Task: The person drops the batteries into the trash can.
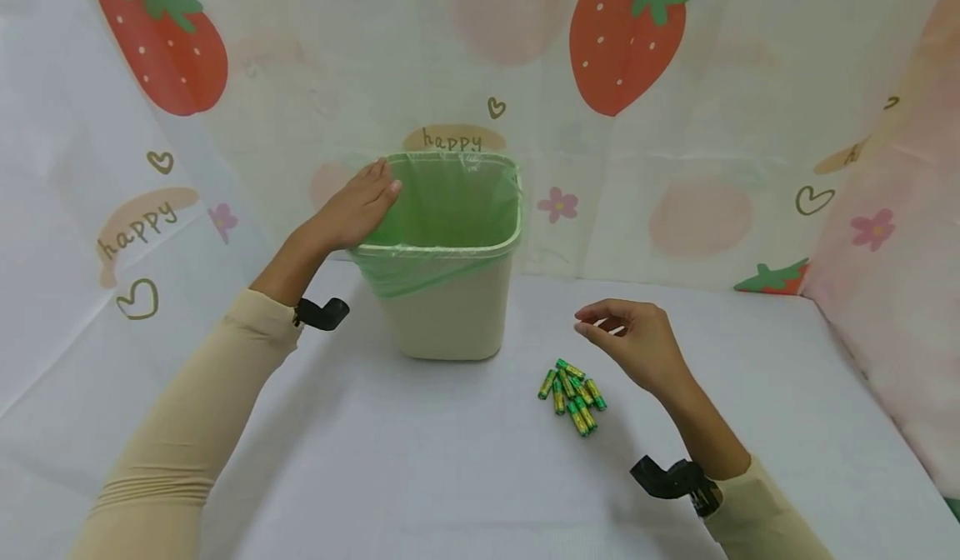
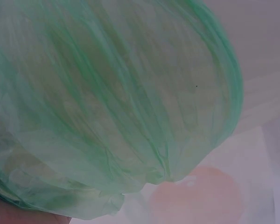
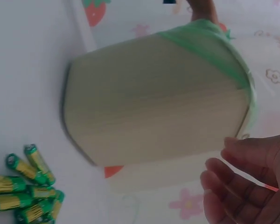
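Observation:
A pale cream trash bin (image 1: pixel 450 318) stands upright, lined with a translucent green bag (image 1: pixel 420 272) folded over its rim. My left hand (image 1: pixel 358 206) rests on the bin's left rim, fingers extended along it. In the left wrist view the bag (image 2: pixel 130 102) fills most of the picture, with a sliver of that hand at the lower left corner. My right hand (image 1: pixel 630 339) hovers above the table to the right of the bin, fingers loosely bent and nothing between them. Below it lies a loose pile of green and yellow batteries (image 1: pixel 573 395). The right wrist view shows the same batteries (image 3: pixel 28 186).
A white cloth covers the table (image 1: pixel 420 460). Close behind the bin hangs a backdrop (image 1: pixel 285 127) printed with strawberries, hearts and flowers. It also closes off the right side. A black wrist camera (image 1: pixel 322 314) is strapped to the left wrist, another (image 1: pixel 667 478) to the right.

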`<state>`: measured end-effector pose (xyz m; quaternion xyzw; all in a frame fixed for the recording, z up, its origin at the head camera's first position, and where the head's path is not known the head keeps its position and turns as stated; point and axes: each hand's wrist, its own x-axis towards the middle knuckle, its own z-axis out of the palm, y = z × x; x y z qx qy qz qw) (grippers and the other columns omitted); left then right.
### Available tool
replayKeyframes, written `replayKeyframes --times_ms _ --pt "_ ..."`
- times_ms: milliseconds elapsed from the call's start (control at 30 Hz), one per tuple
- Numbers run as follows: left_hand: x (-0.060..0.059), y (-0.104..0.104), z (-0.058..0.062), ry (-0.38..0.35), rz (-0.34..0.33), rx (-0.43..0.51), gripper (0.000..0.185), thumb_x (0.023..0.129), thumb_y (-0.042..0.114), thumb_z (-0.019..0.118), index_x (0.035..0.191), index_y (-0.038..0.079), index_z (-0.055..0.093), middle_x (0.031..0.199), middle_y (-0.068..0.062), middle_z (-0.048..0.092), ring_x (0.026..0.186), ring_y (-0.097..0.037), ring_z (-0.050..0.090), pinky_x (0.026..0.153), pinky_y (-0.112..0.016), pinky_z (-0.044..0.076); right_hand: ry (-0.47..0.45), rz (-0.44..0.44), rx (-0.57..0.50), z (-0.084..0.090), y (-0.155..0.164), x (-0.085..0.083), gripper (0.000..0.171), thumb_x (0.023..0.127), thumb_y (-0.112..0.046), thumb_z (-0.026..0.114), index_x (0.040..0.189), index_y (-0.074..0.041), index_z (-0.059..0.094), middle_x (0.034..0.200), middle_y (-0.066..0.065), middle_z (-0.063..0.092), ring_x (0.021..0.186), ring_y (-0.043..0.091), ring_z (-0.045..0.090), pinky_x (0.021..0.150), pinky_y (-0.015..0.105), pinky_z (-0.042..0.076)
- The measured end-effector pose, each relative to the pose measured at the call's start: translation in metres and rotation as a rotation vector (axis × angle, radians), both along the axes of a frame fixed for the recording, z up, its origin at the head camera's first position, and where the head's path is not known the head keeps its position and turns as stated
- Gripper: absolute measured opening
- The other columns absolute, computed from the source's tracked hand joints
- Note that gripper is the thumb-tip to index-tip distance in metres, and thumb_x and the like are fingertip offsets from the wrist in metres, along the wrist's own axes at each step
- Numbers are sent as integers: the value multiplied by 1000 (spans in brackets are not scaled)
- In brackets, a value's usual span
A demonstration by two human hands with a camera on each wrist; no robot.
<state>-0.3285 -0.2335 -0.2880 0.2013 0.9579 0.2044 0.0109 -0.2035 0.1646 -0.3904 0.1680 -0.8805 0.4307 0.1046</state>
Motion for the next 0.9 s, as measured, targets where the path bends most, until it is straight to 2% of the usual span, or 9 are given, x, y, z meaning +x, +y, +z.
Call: replayKeyframes --times_ms 633,900 --pt "-2 -1 0 7 -11 -1 70 112 42 13 157 -10 0 167 -25 -7 155 -36 -9 125 -46 -2 -147 -26 27 -58 24 9 16 93 -18 76 107 -9 78 94 2 76 78 16 69 64 30 55" --pt "-1 -1 0 3 -12 4 70 112 42 14 157 -10 0 167 -25 -7 155 -36 -9 125 -46 -2 -230 -19 43 -83 32 8 23 93 -16 76 111 -2 76 95 6 75 79 18 67 59 30 51"
